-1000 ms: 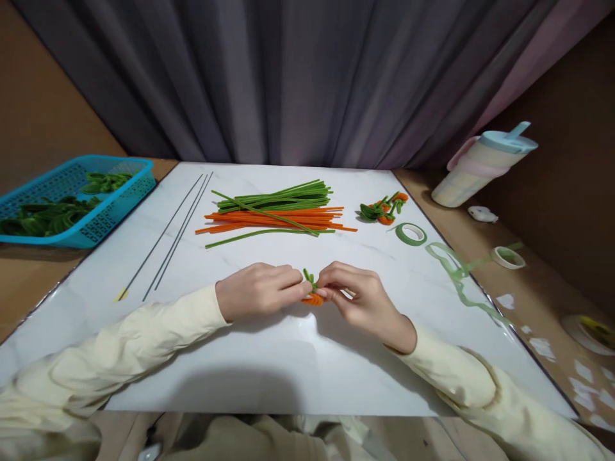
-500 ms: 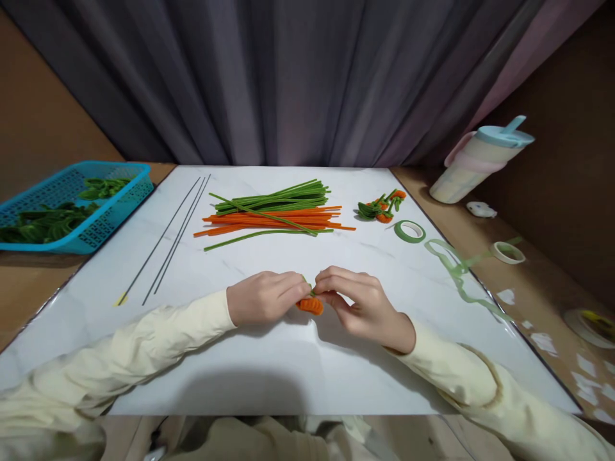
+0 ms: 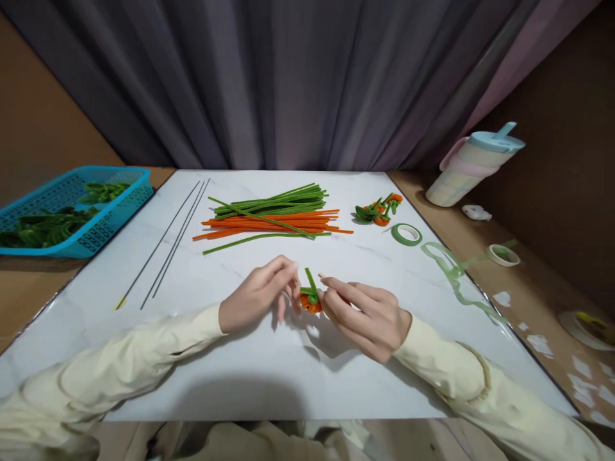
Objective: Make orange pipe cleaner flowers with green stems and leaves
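Note:
Between the fingertips of my right hand point(image 3: 368, 314) is a small orange pipe-cleaner ornament point(image 3: 312, 306) with a green top and an upright green stem. My left hand point(image 3: 262, 288) is just left of it, its fingers loosely bent and apart; whether a fingertip touches the green part is hard to tell. Beyond both hands lie a bundle of green pipe cleaners point(image 3: 273, 203) and a bundle of orange pipe cleaners point(image 3: 273, 222). Several similar orange and green pieces point(image 3: 379, 210) are heaped at the back right.
A blue basket point(image 3: 115, 208) of green leaf-like pieces stands at left. Thin dark rods point(image 3: 180, 237) lie near it on the white board point(image 3: 250, 384). At right are green tape point(image 3: 407, 234), a loose tape strip point(image 3: 459, 285), a tumbler point(image 3: 464, 169) and paper scraps point(image 3: 541, 346).
My left hand has drawn back leftward and loosened its fingers. The ornament has turned in my right hand, so its green top and stem now show.

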Action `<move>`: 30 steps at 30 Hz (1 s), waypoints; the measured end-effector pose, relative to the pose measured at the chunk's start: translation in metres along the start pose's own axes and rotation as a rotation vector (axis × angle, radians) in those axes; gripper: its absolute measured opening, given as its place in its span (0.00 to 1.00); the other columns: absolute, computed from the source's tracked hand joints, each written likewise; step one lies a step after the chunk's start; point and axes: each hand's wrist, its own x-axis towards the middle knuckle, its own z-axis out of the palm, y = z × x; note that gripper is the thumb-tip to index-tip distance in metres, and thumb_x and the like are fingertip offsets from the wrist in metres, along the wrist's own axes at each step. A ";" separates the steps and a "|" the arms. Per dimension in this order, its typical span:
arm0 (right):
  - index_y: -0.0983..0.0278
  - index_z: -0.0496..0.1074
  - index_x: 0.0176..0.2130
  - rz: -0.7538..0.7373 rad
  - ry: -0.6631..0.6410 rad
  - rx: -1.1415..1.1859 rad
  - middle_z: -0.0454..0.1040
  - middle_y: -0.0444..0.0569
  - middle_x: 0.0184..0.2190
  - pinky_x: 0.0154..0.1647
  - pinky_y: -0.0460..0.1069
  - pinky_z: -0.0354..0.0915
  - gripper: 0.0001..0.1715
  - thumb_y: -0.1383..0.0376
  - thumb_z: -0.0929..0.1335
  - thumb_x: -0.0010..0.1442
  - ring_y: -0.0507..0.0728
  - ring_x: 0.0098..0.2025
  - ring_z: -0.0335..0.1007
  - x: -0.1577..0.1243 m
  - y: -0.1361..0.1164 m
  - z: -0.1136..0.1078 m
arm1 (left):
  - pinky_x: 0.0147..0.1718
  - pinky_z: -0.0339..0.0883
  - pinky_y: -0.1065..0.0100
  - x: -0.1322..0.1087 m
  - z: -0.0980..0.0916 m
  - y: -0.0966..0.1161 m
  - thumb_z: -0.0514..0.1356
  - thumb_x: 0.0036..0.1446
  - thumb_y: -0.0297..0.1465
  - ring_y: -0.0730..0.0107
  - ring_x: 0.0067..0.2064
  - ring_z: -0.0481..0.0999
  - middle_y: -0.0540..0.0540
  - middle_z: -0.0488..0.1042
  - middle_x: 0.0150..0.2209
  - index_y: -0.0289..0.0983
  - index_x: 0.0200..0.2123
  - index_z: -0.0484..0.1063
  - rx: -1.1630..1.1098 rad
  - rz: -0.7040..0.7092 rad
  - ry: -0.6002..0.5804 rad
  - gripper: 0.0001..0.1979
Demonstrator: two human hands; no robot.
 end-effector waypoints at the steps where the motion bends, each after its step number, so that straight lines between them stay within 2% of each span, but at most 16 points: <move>1: 0.69 0.73 0.27 -0.012 0.015 0.005 0.75 0.53 0.32 0.28 0.50 0.70 0.08 0.74 0.65 0.55 0.64 0.42 0.73 -0.001 0.000 0.001 | 0.15 0.65 0.72 0.002 0.001 -0.002 0.41 0.60 0.50 0.67 0.23 0.75 0.46 0.72 0.26 0.37 0.34 0.59 -0.197 -0.181 -0.151 0.23; 2: 0.69 0.74 0.28 -0.027 0.027 0.011 0.74 0.52 0.32 0.28 0.50 0.70 0.08 0.73 0.65 0.56 0.64 0.43 0.72 -0.002 0.000 0.002 | 0.14 0.65 0.71 0.003 0.002 -0.005 0.40 0.57 0.55 0.62 0.25 0.77 0.45 0.73 0.26 0.36 0.34 0.59 -0.360 -0.306 -0.299 0.27; 3: 0.69 0.74 0.28 -0.043 0.033 0.017 0.74 0.52 0.33 0.27 0.50 0.69 0.09 0.73 0.65 0.56 0.65 0.44 0.72 -0.003 0.000 0.003 | 0.14 0.66 0.71 0.004 0.003 -0.008 0.42 0.55 0.56 0.60 0.26 0.78 0.44 0.73 0.26 0.36 0.35 0.60 -0.478 -0.370 -0.383 0.28; 4: 0.69 0.74 0.28 -0.057 0.034 0.023 0.74 0.52 0.33 0.27 0.50 0.69 0.09 0.72 0.65 0.56 0.65 0.44 0.72 -0.003 -0.001 0.004 | 0.15 0.68 0.70 0.005 0.004 -0.010 0.46 0.55 0.55 0.59 0.28 0.78 0.42 0.74 0.28 0.34 0.36 0.61 -0.558 -0.400 -0.447 0.27; 5: 0.69 0.74 0.28 -0.065 0.027 0.029 0.74 0.52 0.34 0.27 0.50 0.69 0.09 0.72 0.65 0.56 0.66 0.44 0.72 -0.003 0.000 0.005 | 0.16 0.68 0.72 0.005 0.005 -0.013 0.51 0.55 0.51 0.61 0.28 0.78 0.42 0.75 0.29 0.33 0.37 0.62 -0.607 -0.390 -0.451 0.24; 8: 0.69 0.73 0.28 -0.049 -0.012 0.051 0.75 0.53 0.33 0.28 0.50 0.69 0.09 0.73 0.65 0.57 0.63 0.42 0.73 -0.002 0.001 0.006 | 0.17 0.69 0.74 0.003 0.005 -0.016 0.59 0.55 0.39 0.66 0.26 0.78 0.41 0.76 0.29 0.32 0.40 0.63 -0.641 -0.325 -0.399 0.17; 11: 0.70 0.72 0.36 0.075 -0.046 0.155 0.76 0.55 0.35 0.30 0.50 0.69 0.09 0.73 0.62 0.59 0.61 0.42 0.73 -0.002 0.004 0.008 | 0.18 0.70 0.74 0.001 0.004 -0.017 0.61 0.55 0.34 0.67 0.26 0.78 0.41 0.76 0.30 0.31 0.41 0.63 -0.628 -0.280 -0.353 0.15; 14: 0.69 0.68 0.43 0.380 -0.024 0.395 0.74 0.55 0.35 0.33 0.51 0.69 0.13 0.75 0.60 0.59 0.58 0.39 0.71 0.000 0.004 0.009 | 0.18 0.70 0.74 0.001 0.002 -0.018 0.60 0.55 0.32 0.67 0.27 0.78 0.40 0.76 0.31 0.32 0.43 0.63 -0.596 -0.248 -0.314 0.15; 17: 0.65 0.66 0.37 0.683 -0.014 0.616 0.70 0.51 0.30 0.29 0.49 0.66 0.08 0.73 0.61 0.59 0.54 0.33 0.66 0.006 0.002 0.008 | 0.18 0.70 0.75 0.002 0.003 -0.019 0.60 0.55 0.33 0.67 0.28 0.78 0.39 0.76 0.33 0.31 0.44 0.63 -0.548 -0.218 -0.246 0.16; 19: 0.65 0.65 0.34 0.783 -0.055 0.692 0.67 0.50 0.28 0.28 0.49 0.64 0.04 0.71 0.62 0.60 0.54 0.31 0.63 0.010 0.000 0.006 | 0.18 0.69 0.75 0.002 0.005 -0.019 0.61 0.54 0.33 0.67 0.28 0.78 0.39 0.75 0.34 0.31 0.43 0.64 -0.503 -0.196 -0.201 0.16; 24: 0.64 0.63 0.32 0.838 -0.193 0.657 0.66 0.49 0.29 0.33 0.50 0.61 0.07 0.69 0.60 0.63 0.55 0.33 0.61 0.011 -0.007 0.012 | 0.18 0.69 0.74 0.002 0.010 -0.020 0.60 0.55 0.35 0.67 0.28 0.77 0.44 0.73 0.30 0.32 0.40 0.65 -0.328 -0.112 -0.093 0.14; 27: 0.63 0.61 0.32 0.850 -0.210 0.587 0.65 0.49 0.28 0.33 0.50 0.60 0.08 0.69 0.58 0.64 0.56 0.33 0.59 0.008 -0.012 0.019 | 0.17 0.68 0.74 0.002 0.012 -0.020 0.58 0.55 0.36 0.69 0.28 0.77 0.42 0.73 0.33 0.32 0.39 0.64 -0.274 -0.112 -0.069 0.14; 30: 0.63 0.60 0.31 0.872 -0.216 0.548 0.65 0.50 0.28 0.33 0.50 0.59 0.09 0.70 0.57 0.64 0.56 0.33 0.59 0.009 -0.017 0.023 | 0.17 0.68 0.74 0.002 0.014 -0.020 0.57 0.56 0.38 0.70 0.27 0.76 0.43 0.73 0.32 0.31 0.40 0.64 -0.252 -0.133 -0.071 0.15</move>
